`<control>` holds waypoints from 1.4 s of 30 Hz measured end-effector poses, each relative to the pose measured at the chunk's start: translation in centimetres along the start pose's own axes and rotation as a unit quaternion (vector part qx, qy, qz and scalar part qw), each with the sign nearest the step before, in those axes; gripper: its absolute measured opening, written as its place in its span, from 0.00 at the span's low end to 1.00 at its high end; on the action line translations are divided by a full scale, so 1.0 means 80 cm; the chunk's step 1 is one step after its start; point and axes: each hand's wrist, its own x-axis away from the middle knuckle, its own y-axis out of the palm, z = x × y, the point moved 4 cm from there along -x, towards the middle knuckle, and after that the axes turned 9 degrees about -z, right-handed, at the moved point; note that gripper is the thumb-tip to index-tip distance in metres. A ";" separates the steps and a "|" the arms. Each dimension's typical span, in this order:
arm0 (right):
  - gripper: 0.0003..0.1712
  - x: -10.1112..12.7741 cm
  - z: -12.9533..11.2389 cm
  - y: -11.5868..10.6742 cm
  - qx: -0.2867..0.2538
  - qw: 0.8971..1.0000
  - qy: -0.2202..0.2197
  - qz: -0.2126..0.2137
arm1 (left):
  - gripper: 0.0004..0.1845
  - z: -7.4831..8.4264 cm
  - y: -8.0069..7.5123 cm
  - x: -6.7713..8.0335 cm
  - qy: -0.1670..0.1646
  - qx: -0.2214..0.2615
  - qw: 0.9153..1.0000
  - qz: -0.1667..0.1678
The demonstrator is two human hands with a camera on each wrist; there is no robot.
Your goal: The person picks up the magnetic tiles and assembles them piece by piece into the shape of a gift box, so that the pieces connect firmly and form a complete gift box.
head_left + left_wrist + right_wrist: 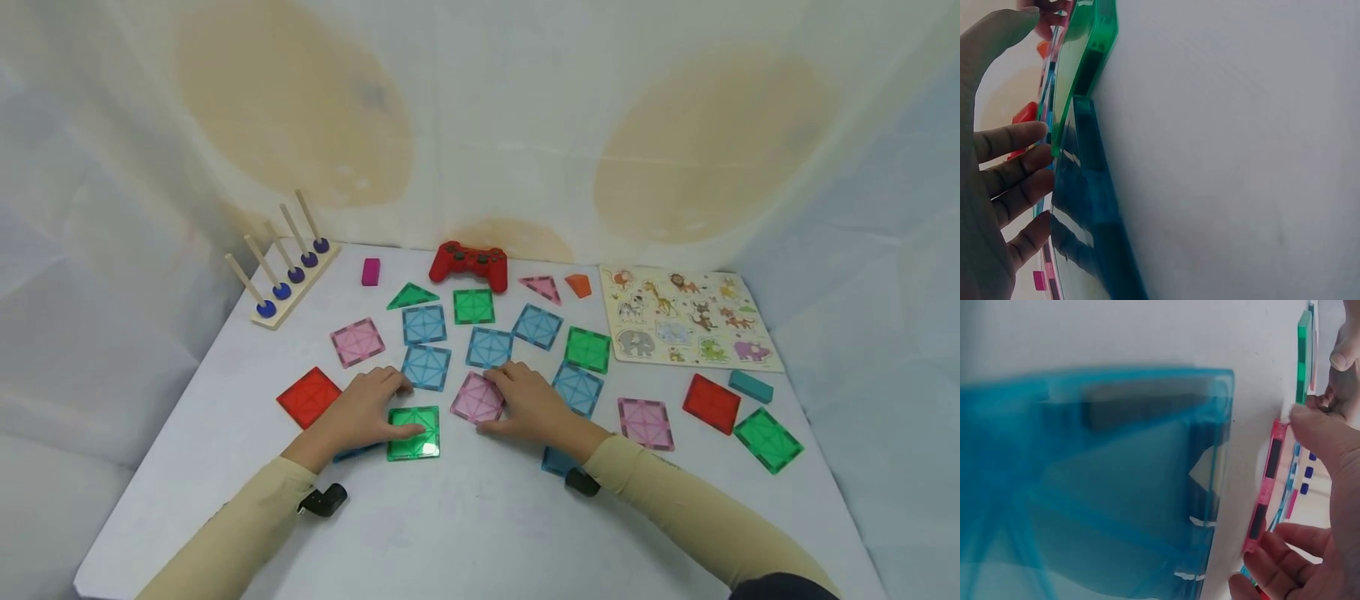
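Left hand point(365, 410) lies flat on the white table point(465, 525), fingers straight and relaxed, thumb tip on the top face of a green square tile point(414, 433). Nothing gripped. The left wrist view shows the fingers point(1013, 140) extended beside that green tile's edge point(1088, 56), with a blue tile point(1085, 219) lying flat just under the wrist. In the head view only a sliver of that blue tile point(358, 452) shows below the hand.

Right hand point(528, 402) is on a pink square tile point(477, 398): fingertips along its top edge, thumb at the lower right corner, so it pinches the tile loosely across. The right wrist view confirms this: thumb point(1325, 434) and fingers point(1285, 550) bracket the pink tile point(1266, 487). Another blue tile point(1104, 487) sits flat under that wrist; in the head view it shows partly behind the forearm point(558, 460).

The green tile and the pink tile lie flat on the table, just beside each other near the centre front, not touching.

Containers: only tray-like items.
- Animal puzzle board point(686, 321), far right; its recesses are filled with animal pieces.
- Wooden peg rack point(288, 271), far left, five upright pegs, one dark blue ring at the foot of each.

Loose on the table: more blue, green, pink and red square tiles, a green triangle point(412, 297), a pink triangle point(542, 287), a red game controller point(468, 264), a magenta block point(371, 272), an orange piece point(578, 285), a teal block point(751, 386).
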 end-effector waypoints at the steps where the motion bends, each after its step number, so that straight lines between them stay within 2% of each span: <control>1: 0.51 0.000 0.000 0.001 0.003 1.000 0.001 -0.003 | 0.39 0.001 0.000 0.000 0.000 0.001 1.000 -0.001; 6: 0.49 0.003 0.006 0.002 -0.001 1.000 0.007 -0.016 | 0.39 0.004 0.002 0.001 0.008 -0.004 1.000 -0.012; 18: 0.46 0.023 0.039 -0.006 -0.031 0.999 -0.016 -0.036 | 0.46 0.023 0.012 0.004 0.061 -0.048 0.996 -0.046; 23: 0.47 0.026 0.043 -0.008 -0.039 0.998 -0.021 -0.045 | 0.43 0.025 0.015 0.005 0.066 -0.066 0.994 -0.049; 27: 0.48 0.026 0.042 -0.009 -0.026 0.998 -0.026 -0.049 | 0.40 0.030 0.016 0.004 0.078 -0.057 0.994 -0.044; 34: 0.48 0.023 0.039 -0.008 0.004 0.999 -0.023 -0.047 | 0.42 0.044 0.016 -0.003 0.078 -0.051 0.994 -0.049; 39: 0.48 0.024 0.038 -0.007 0.009 0.998 -0.023 -0.051 | 0.42 0.057 0.017 -0.010 0.094 -0.036 0.994 -0.044; 42: 0.47 0.026 0.038 -0.007 0.008 0.998 -0.030 -0.054 | 0.42 0.061 0.020 -0.015 0.094 -0.049 0.994 -0.041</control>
